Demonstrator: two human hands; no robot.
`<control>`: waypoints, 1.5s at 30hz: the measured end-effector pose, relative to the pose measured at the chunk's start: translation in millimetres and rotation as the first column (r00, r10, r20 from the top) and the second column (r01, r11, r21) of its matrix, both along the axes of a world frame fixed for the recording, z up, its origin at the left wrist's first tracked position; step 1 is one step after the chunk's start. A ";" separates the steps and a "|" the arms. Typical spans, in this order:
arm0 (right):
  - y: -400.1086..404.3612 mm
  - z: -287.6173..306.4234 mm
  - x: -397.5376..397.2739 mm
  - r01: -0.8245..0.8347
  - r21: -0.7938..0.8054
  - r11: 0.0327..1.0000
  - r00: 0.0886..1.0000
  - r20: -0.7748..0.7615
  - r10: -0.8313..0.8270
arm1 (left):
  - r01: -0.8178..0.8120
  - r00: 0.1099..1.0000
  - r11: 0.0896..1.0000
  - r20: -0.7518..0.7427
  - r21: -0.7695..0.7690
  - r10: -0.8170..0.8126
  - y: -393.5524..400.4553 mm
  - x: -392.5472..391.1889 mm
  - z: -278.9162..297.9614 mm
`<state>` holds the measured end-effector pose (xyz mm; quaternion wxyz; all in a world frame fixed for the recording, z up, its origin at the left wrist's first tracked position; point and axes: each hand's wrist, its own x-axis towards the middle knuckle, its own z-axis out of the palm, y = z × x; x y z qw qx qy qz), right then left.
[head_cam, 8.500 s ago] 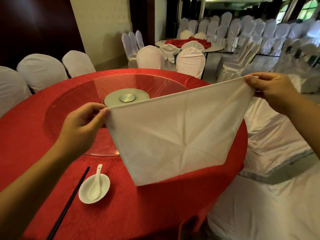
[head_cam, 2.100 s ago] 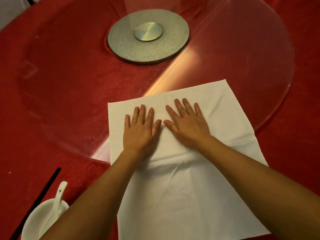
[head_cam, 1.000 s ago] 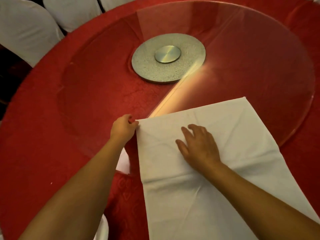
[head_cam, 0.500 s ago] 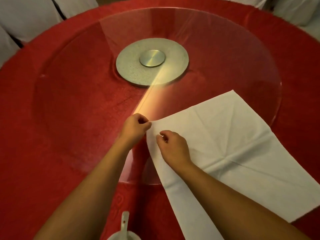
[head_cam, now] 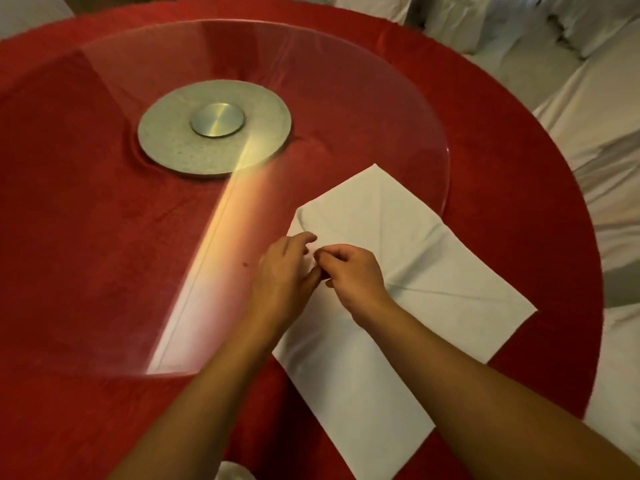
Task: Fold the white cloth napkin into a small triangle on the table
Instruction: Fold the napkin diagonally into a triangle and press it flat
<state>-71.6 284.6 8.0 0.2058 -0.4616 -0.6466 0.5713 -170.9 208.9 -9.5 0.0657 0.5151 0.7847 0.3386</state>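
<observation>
The white cloth napkin [head_cam: 408, 271] lies spread on the red table, partly over the glass turntable's near right rim. Its left corner is lifted and drawn inward over the cloth. My left hand [head_cam: 284, 271] and my right hand [head_cam: 353, 275] meet above the napkin's middle left, both pinching that lifted corner between thumb and fingers. The corner itself is mostly hidden between my fingers. Crease lines cross the napkin's centre.
A glass turntable [head_cam: 346, 81] with a grey metal hub [head_cam: 214, 128] covers the middle of the red tablecloth [head_cam: 69, 410]. A white dish's rim [head_cam: 235, 474] shows at the bottom edge. White-covered chairs [head_cam: 588, 116] stand past the table's right edge.
Both hands have carried the napkin's left corner to the right, over the cloth, and now sit closer together. The view has shifted left, showing more chairs on the right.
</observation>
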 end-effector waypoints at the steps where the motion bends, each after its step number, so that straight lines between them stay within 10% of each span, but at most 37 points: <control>1: 1.6 -0.5 10.2 0.019 0.007 1.000 1.000 -0.002 -0.019 | -0.022 0.998 1.000 -0.063 -0.006 0.022 1.0 7.2 -3.1; 19: 100.5 -25.5 204.5 0.271 -0.075 0.960 0.962 0.054 -0.267 | -0.406 0.914 0.877 -0.094 -0.258 0.395 -78.9 170.3 -52.7; 35: 160.6 -62.0 296.2 0.008 0.023 1.000 0.978 0.209 -0.012 | -0.678 0.725 0.691 -0.076 -0.252 0.684 -111.1 258.0 -62.5; 45: 177.5 -69.9 317.8 -0.098 0.198 0.975 0.930 0.368 0.018 | -0.668 0.741 0.728 -0.035 -0.154 0.671 -123.6 275.4 -72.2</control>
